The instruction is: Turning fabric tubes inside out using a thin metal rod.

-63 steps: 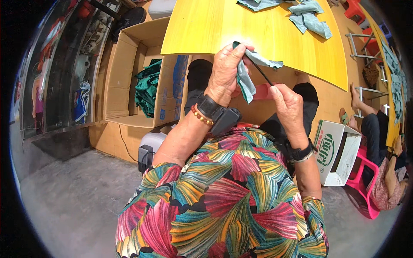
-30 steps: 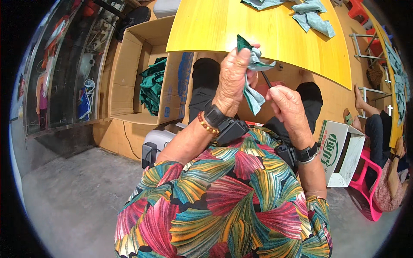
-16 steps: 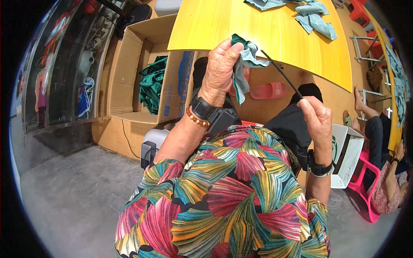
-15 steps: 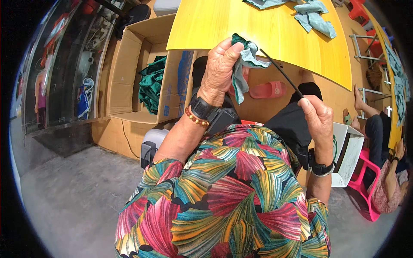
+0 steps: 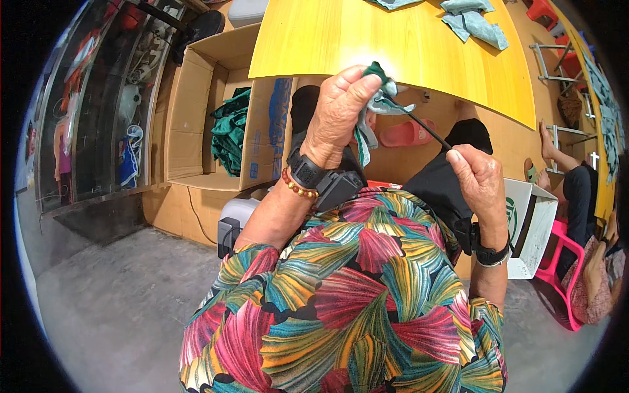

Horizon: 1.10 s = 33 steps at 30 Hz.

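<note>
left hand (image 5: 342,108) pinches green velvety cloth (image 5: 375,71); right hand (image 5: 481,182) holds black rod (image 5: 427,129), spanning between them. likely step: rod working cloth; next calls for steady pinch.

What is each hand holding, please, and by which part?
The left hand pinches a green and grey-blue cloth near its upper end; the right hand grips a thin black rod by the end away from the cloth.

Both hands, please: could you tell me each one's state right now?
Left hand: closed, holding the grey-green cloth.
Right hand: closed, holding the thin black rod.
</note>
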### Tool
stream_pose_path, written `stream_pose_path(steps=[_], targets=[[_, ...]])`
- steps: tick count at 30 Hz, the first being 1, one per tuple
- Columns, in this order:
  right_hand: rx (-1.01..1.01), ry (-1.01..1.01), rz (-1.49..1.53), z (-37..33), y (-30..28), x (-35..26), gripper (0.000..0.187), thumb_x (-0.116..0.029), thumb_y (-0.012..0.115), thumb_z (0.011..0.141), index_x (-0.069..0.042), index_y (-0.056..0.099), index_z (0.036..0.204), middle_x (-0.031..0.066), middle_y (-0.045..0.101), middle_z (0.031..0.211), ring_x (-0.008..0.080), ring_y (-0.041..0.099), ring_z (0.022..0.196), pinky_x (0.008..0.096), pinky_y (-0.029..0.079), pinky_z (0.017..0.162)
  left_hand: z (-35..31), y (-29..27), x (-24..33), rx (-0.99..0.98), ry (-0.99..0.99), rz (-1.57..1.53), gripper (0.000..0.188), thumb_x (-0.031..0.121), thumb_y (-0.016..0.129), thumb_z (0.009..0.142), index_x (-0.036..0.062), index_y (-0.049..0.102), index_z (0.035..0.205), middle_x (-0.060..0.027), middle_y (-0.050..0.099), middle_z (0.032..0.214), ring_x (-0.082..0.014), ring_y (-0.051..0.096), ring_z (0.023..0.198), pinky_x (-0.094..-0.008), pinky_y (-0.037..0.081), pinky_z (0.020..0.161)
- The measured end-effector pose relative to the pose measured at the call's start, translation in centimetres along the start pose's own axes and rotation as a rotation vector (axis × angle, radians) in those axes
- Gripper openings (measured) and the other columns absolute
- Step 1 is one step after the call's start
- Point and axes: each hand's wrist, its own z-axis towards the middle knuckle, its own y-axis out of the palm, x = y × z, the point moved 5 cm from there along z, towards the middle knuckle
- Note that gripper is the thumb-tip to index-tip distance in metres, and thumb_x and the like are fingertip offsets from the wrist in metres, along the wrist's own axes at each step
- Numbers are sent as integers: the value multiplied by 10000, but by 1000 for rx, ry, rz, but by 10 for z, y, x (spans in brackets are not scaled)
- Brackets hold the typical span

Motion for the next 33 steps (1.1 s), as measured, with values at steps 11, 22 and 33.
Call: stream_pose_path(steps=[11,22,33], targets=[[-334,514,1116,12,81,7,299,-281,524,899,-24,607,770,-40,473,560,32,382,504,191,298,459,4,20,-14,48,16,-156,433,370,527,890,-31,535,1052,57,352,535,-46,331,424,-202,327,400],[-12,43,186,13,31,13,206,-165,542,878,19,581,793,-1,464,599,60,412,560,217,344,503,10,-8,-5,97,50,-94,267,274,559,881,16,555,950,-46,608,715,-97,539,504,-198,444,445],[83,62,112,1,-6,3,182,-152,590,842,19,581,780,72,497,604,131,472,533,264,378,506,8,-10,1,62,107,-36,247,259,550,886,24,561,958,-43,619,746,-97,547,518,-205,455,456]])
